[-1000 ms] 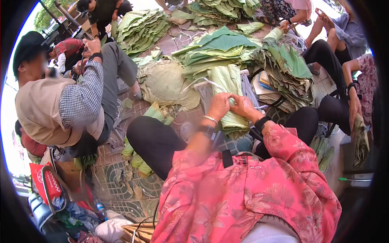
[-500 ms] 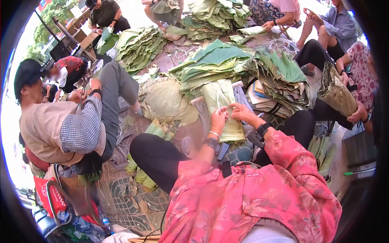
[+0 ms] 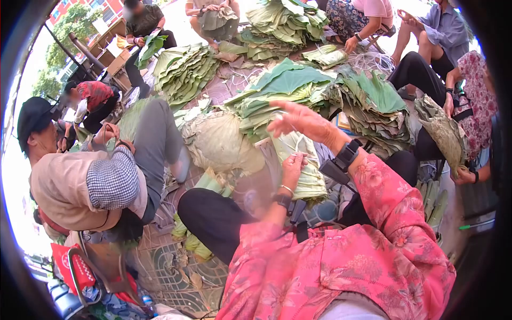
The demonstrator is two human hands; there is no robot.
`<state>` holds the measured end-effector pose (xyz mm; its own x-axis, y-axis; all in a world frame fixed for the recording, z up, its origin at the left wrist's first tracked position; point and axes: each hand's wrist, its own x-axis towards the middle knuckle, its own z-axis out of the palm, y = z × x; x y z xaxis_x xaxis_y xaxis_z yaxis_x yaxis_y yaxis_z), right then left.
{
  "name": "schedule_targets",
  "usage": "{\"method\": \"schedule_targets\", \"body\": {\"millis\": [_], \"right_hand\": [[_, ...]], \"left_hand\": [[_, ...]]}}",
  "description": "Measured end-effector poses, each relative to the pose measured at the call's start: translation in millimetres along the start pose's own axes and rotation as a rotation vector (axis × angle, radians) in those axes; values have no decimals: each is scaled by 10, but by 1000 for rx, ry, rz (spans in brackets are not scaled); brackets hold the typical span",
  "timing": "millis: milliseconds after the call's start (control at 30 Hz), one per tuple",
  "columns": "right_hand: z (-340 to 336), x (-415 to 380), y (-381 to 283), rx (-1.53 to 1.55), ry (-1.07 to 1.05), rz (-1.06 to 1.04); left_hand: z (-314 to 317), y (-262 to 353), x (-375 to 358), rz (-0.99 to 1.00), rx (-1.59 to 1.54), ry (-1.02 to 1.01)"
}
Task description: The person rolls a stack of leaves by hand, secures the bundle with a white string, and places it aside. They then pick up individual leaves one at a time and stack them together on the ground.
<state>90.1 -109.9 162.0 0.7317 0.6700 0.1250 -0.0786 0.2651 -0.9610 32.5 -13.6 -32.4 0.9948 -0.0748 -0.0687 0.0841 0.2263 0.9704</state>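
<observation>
A folded bundle of pale green leaves [image 3: 312,184] lies in front of me between my knees, with a thin white string [image 3: 288,143] across its upper part. My left hand [image 3: 292,169] is closed in a pinch on the string, low against the bundle's left side. Above the bundle's top end, my right hand [image 3: 305,124] is lifted with its fingers stretched out and nothing seen gripped in them. Its palm and wrist cover part of the bundle's top. Just beyond lies a stack of large flat green leaves [image 3: 290,80].
A big dried leaf [image 3: 221,141] lies left of the bundle, near several rolled bundles [image 3: 213,184]. Another leaf stack [image 3: 368,101] stands to the right. A person in a vest [image 3: 80,186] sits close on my left. At right, another person's hand [image 3: 465,176] holds a rolled bundle [image 3: 442,128].
My right hand has left the pinch beside my left hand, risen and spread its fingers. My left hand has moved slightly down the bundle. The person at right has tilted their bundle more upright.
</observation>
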Motion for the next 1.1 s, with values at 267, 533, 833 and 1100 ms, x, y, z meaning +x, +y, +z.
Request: {"method": "schedule_targets", "body": {"millis": [267, 533, 833, 1100], "right_hand": [[-649, -299, 1261, -848, 197, 64], [-435, -773, 803, -1522, 156, 123], [-131, -971, 878, -1630, 18, 357], [-354, -850, 851, -1329, 313, 218]], "left_hand": [[-52, -1, 18, -6, -132, -77], [-70, 121, 4, -92, -218, -52], [-98, 110, 6, -201, -383, -22], [48, 113, -94, -8, -109, 173]]}}
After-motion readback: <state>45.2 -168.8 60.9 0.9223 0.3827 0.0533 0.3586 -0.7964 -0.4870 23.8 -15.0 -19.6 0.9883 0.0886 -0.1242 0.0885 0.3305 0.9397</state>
